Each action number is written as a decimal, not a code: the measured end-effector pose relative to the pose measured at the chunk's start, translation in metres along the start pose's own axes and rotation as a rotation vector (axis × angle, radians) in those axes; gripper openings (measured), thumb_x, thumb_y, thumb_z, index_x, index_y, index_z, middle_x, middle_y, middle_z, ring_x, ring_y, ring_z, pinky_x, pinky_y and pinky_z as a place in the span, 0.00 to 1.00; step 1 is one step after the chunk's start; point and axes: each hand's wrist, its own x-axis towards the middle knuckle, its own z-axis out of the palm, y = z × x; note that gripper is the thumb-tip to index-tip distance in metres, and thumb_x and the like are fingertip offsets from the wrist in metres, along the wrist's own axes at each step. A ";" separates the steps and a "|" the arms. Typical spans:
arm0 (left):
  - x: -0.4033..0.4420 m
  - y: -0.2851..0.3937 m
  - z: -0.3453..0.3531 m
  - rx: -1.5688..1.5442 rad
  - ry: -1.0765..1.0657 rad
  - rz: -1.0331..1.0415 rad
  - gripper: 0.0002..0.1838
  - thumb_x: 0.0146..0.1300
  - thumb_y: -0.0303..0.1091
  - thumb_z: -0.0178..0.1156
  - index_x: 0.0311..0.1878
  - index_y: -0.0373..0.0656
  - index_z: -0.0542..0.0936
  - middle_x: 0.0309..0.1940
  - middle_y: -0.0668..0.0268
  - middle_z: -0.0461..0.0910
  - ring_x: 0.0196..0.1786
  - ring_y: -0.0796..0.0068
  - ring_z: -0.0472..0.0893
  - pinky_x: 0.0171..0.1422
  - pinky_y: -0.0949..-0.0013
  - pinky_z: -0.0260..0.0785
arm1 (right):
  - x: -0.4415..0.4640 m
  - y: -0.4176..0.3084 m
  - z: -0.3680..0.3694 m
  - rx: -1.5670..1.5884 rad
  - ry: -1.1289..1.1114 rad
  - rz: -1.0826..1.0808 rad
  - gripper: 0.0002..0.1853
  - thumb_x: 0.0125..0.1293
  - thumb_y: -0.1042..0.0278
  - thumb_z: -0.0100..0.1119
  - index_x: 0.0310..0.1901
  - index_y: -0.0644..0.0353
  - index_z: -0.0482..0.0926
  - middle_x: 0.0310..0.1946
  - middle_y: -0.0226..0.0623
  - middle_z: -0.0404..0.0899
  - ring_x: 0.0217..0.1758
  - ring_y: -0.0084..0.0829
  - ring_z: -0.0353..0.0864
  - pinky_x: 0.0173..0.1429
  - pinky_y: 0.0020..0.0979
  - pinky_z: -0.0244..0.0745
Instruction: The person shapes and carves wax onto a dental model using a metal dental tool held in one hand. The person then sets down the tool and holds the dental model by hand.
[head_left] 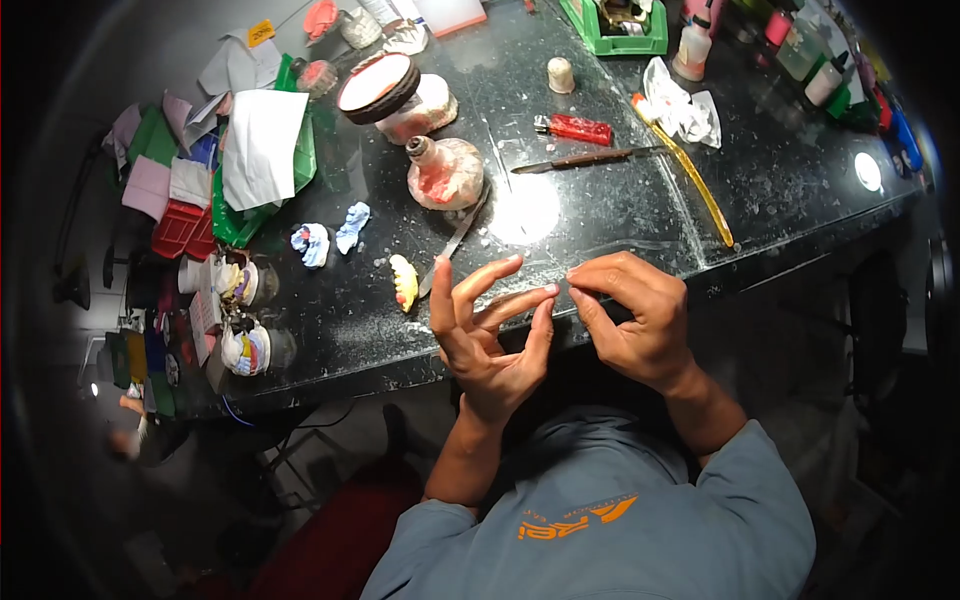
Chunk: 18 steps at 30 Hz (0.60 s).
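Observation:
My left hand (492, 345) hovers over the table's front edge, its thumb and one fingertip pinched together while the other fingers spread apart. Close to its right, my right hand (640, 318) also has thumb and forefinger brought together, nearly meeting the left fingertips. Anything between the fingers is too small to make out. Left of my left hand lies a yellow curved piece with a red patch (404, 283). Beside it, a metal spatula (458, 240) leans toward a round stained bottle with a short neck (445, 175).
The dark worktop (610, 225) carries a red lighter (580, 130), a brown-handled carving tool (590, 160), a yellow strip (692, 185) and crumpled tissue (680, 105). Blue-white lumps (312, 245) and dental models (245, 347) lie left. A green bin (620, 40) stands at the back.

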 end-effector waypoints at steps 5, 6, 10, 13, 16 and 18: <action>-0.002 0.000 -0.001 -0.016 0.008 0.011 0.56 0.56 0.08 0.64 0.80 0.43 0.40 0.60 0.45 0.72 0.47 0.60 0.88 0.52 0.67 0.85 | -0.001 0.002 0.002 -0.037 0.018 -0.017 0.07 0.55 0.77 0.70 0.37 0.59 0.86 0.34 0.36 0.86 0.34 0.35 0.87 0.36 0.30 0.80; -0.002 -0.001 -0.002 -0.031 0.011 0.019 0.56 0.55 0.08 0.64 0.79 0.42 0.41 0.60 0.45 0.71 0.47 0.59 0.88 0.52 0.67 0.86 | -0.001 0.002 0.002 -0.041 0.020 -0.019 0.07 0.55 0.77 0.70 0.37 0.59 0.86 0.34 0.35 0.86 0.34 0.35 0.87 0.36 0.30 0.80; -0.003 0.001 -0.003 -0.014 0.027 0.006 0.55 0.55 0.08 0.65 0.79 0.41 0.40 0.57 0.46 0.73 0.46 0.61 0.88 0.52 0.68 0.85 | -0.002 0.003 0.004 -0.067 0.020 -0.023 0.07 0.55 0.77 0.70 0.37 0.59 0.86 0.34 0.35 0.86 0.33 0.35 0.87 0.36 0.30 0.79; -0.003 0.002 -0.004 -0.012 0.042 -0.023 0.56 0.56 0.09 0.65 0.80 0.42 0.39 0.53 0.49 0.75 0.45 0.62 0.88 0.53 0.67 0.85 | -0.002 0.003 0.005 -0.069 0.029 -0.025 0.07 0.55 0.77 0.70 0.37 0.59 0.86 0.34 0.35 0.86 0.33 0.35 0.87 0.35 0.30 0.79; -0.002 0.002 -0.003 -0.041 0.047 -0.009 0.54 0.56 0.10 0.65 0.79 0.39 0.43 0.51 0.52 0.77 0.45 0.63 0.88 0.53 0.67 0.84 | -0.002 0.004 0.006 -0.075 0.042 -0.033 0.07 0.54 0.77 0.70 0.36 0.59 0.86 0.33 0.34 0.86 0.33 0.34 0.87 0.35 0.30 0.79; 0.000 -0.001 -0.004 -0.021 0.027 -0.049 0.49 0.56 0.10 0.66 0.77 0.35 0.50 0.48 0.54 0.78 0.44 0.66 0.88 0.53 0.69 0.84 | -0.002 0.004 0.007 -0.089 0.043 -0.035 0.07 0.54 0.77 0.70 0.36 0.59 0.86 0.33 0.34 0.86 0.32 0.34 0.87 0.34 0.30 0.79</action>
